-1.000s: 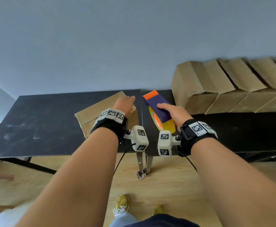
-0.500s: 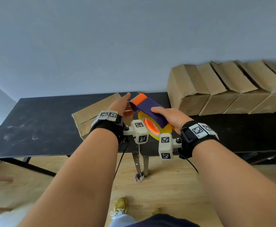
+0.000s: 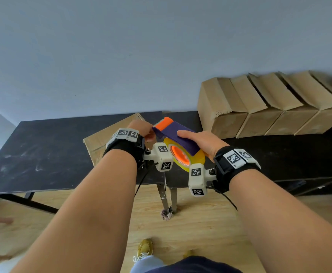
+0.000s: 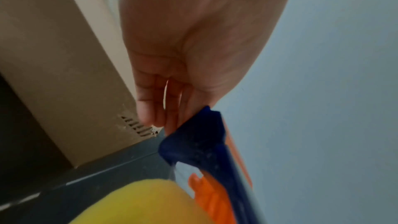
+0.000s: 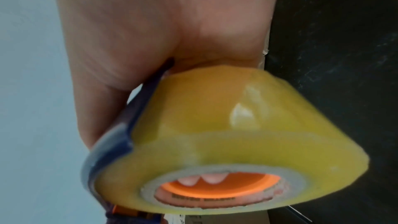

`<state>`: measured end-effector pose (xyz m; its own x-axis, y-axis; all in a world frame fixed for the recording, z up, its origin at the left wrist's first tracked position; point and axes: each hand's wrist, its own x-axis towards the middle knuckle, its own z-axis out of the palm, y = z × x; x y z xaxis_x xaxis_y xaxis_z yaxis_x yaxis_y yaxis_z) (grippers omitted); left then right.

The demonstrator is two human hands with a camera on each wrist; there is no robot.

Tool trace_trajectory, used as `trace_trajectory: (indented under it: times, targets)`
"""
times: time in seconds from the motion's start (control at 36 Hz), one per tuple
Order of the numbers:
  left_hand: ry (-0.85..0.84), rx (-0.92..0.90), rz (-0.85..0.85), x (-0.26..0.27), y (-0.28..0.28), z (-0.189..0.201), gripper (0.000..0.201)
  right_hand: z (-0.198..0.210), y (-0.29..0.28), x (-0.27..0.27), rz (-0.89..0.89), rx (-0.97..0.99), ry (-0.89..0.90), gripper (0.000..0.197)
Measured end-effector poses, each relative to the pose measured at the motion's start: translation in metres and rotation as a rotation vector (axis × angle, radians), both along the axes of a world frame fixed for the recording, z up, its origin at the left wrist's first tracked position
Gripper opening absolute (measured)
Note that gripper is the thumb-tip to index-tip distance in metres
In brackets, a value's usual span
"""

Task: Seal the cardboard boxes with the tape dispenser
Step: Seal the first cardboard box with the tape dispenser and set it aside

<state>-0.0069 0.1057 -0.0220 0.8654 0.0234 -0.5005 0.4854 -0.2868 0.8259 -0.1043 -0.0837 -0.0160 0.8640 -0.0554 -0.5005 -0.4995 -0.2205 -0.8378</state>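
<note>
The right hand (image 3: 202,141) is gripping the tape dispenser (image 3: 178,137) off the table while the left hand (image 3: 141,129), fingers curling at its blade end, is probably fishing for the tape's free end, which must next reach the cardboard box (image 3: 106,137) lying just beneath the left hand.

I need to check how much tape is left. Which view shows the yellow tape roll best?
The right wrist view: the yellow tape roll fills the frame, core visible. The head view shows it small, partly covered by the right hand. The left wrist view catches only a blurred edge.
</note>
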Motion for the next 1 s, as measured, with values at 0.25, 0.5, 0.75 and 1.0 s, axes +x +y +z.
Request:
trace_trajectory:
  times: [0.25, 0.5, 0.75, 1.0]
  targets:
    - [-0.193, 0.277, 0.093, 0.025, 0.039, 0.026, 0.032, 0.005, -0.005, -0.009, -0.015, -0.02, 0.047, 0.058]
    - [-0.319, 0.408, -0.113, 0.049, 0.05, 0.017, 0.02, 0.014, 0.024, 0.017, -0.095, -0.14, 0.005, 0.056]
    - [-0.314, 0.469, -0.144, 0.092, 0.059, 0.01, 0.015, 0.019, 0.057, 0.048, -0.165, -0.262, 0.004, 0.047]
    - [-0.319, 0.528, -0.249, 0.127, 0.066, -0.015, 0.065, 0.026, 0.079, 0.07, -0.204, -0.325, 0.013, 0.037]
